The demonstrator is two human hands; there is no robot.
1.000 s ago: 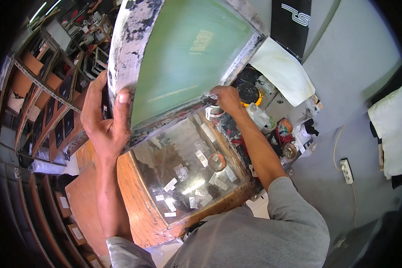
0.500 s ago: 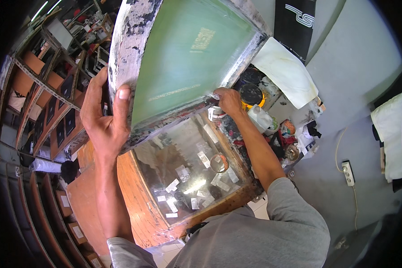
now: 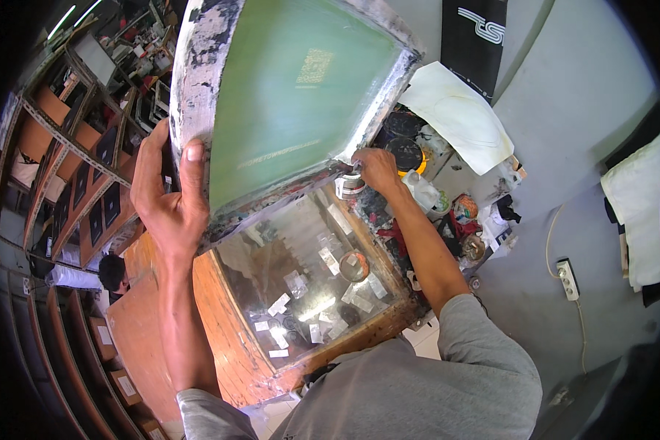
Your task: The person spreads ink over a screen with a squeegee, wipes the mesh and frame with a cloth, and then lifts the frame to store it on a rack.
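Note:
A screen-printing frame (image 3: 192,88) with green mesh (image 3: 286,95) stands tilted up in front of me, pale pattern and lettering on the mesh. My left hand (image 3: 170,194) is closed on its worn, paint-stained left side, thumb on the near face. At the lower right corner of the frame my right hand (image 3: 380,170) has its fingers pinched together. Whatever lies between those fingertips is too small to make out. Below the frame lies a glass-topped wooden table (image 3: 231,323), with several small white labels (image 3: 279,304) and a roll of tape (image 3: 354,266) on the glass.
Paint tubs (image 3: 405,154), a white can (image 3: 350,186), a clear plastic container (image 3: 422,192) and rags crowd the surface at right. A white sheet (image 3: 458,117) lies beyond them. A power strip (image 3: 567,279) hangs on the grey wall. Shelving (image 3: 81,147) fills the left, near another person's dark-haired head (image 3: 112,273).
The frame has shifted a little left in the view, my left hand staying on it. My right hand has moved slightly right and down relative to the frame's corner. The view has shifted slightly.

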